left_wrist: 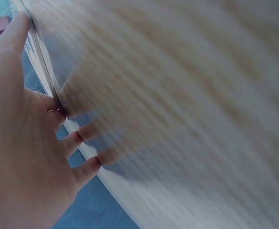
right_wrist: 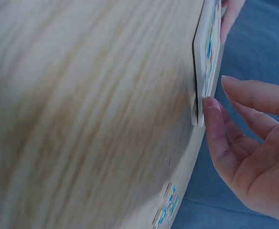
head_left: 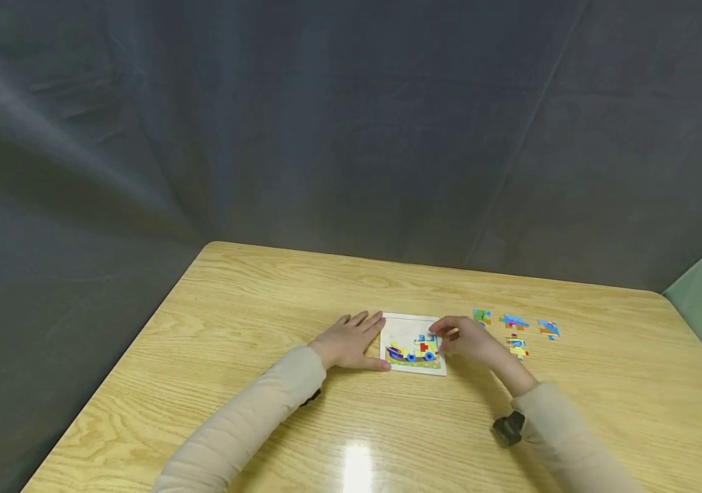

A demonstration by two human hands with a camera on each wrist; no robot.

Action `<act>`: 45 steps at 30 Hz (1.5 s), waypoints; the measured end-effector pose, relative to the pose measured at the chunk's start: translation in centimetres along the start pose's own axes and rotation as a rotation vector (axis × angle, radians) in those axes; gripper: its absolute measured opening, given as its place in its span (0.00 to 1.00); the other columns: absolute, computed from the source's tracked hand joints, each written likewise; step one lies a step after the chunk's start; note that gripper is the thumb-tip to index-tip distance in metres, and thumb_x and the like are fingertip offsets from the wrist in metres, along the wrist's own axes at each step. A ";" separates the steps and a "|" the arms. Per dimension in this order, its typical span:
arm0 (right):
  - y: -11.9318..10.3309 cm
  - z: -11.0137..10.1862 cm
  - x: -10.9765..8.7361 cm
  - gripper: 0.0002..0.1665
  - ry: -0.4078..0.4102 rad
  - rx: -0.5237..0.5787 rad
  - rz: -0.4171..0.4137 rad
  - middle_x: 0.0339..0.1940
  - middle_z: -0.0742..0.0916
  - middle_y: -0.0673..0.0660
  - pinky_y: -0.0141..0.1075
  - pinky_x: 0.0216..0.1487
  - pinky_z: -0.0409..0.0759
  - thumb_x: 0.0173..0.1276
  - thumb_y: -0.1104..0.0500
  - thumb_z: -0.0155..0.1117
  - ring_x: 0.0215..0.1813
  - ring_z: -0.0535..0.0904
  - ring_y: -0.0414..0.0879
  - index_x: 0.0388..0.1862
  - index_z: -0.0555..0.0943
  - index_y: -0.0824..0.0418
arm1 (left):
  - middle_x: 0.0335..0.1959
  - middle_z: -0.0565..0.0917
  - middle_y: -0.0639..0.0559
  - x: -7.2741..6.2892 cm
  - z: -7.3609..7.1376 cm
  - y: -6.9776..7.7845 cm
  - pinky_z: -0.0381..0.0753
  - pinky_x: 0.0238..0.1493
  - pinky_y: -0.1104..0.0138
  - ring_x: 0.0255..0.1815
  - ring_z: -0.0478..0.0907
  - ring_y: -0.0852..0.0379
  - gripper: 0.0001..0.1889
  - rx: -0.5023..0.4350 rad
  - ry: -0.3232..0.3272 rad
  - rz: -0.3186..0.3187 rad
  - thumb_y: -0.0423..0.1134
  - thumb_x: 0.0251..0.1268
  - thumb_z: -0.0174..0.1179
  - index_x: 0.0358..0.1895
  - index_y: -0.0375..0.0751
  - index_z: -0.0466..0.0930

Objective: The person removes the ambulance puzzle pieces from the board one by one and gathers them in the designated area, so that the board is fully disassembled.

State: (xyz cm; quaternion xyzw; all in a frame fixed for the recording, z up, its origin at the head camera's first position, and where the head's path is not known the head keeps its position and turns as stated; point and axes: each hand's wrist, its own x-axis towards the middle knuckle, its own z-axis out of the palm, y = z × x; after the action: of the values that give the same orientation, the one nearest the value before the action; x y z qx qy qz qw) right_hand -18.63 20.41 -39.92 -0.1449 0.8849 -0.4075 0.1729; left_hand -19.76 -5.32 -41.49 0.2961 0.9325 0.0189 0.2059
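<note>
A white-framed puzzle board [head_left: 411, 326] lies on the table, its lower part filled with pieces that show a colourful vehicle [head_left: 412, 352]. My left hand [head_left: 351, 341] is spread along the board's left edge, fingertips at the top corner and thumb near the bottom one. At the right side, my right hand [head_left: 464, 337] reaches over the board with bent fingers, close to the blue-and-white pieces. The right wrist view shows a fingertip [right_wrist: 211, 104] at the board's edge and a gap between the fingers, with no piece visible in it.
Several loose puzzle pieces [head_left: 514, 322] lie on the wooden table [head_left: 264, 294] to the right of the board, a yellow one [head_left: 518, 352] among them. A dark curtain [head_left: 351, 137] hangs behind the table's far edge.
</note>
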 end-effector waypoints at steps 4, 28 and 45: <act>-0.3 0.2 0.2 0.16 0.002 -0.021 0.012 0.45 0.82 0.69 0.34 0.37 0.80 0.59 0.75 0.62 0.40 0.80 0.50 0.48 0.78 0.75 | 0.79 0.35 0.62 0.1 0.0 0.0 0.43 0.80 0.54 0.81 0.36 0.55 0.48 0.003 0.000 -0.006 0.74 0.62 0.42 0.78 0.55 0.35; -1.1 1.3 0.6 0.21 0.004 -0.256 -0.055 0.38 0.77 0.61 0.32 0.35 0.70 0.54 0.74 0.69 0.34 0.68 0.45 0.50 0.80 0.70 | 0.79 0.36 0.61 0.0 0.0 0.1 0.43 0.80 0.54 0.81 0.37 0.55 0.48 -0.016 0.001 -0.002 0.74 0.61 0.42 0.78 0.55 0.36; -1.0 0.8 0.8 0.21 -0.046 -0.193 -0.138 0.20 0.74 0.54 0.28 0.25 0.64 0.53 0.76 0.66 0.24 0.64 0.41 0.48 0.78 0.72 | 0.79 0.36 0.61 0.0 -0.1 0.1 0.44 0.79 0.54 0.81 0.37 0.55 0.48 -0.012 -0.006 -0.007 0.74 0.61 0.42 0.78 0.54 0.36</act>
State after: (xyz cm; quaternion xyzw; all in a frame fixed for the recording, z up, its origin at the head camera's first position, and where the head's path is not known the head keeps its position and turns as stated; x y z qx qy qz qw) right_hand -18.92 18.95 -39.80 -0.2309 0.9036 -0.3281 0.1501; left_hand -19.72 -5.22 -41.33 0.2917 0.9327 0.0227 0.2107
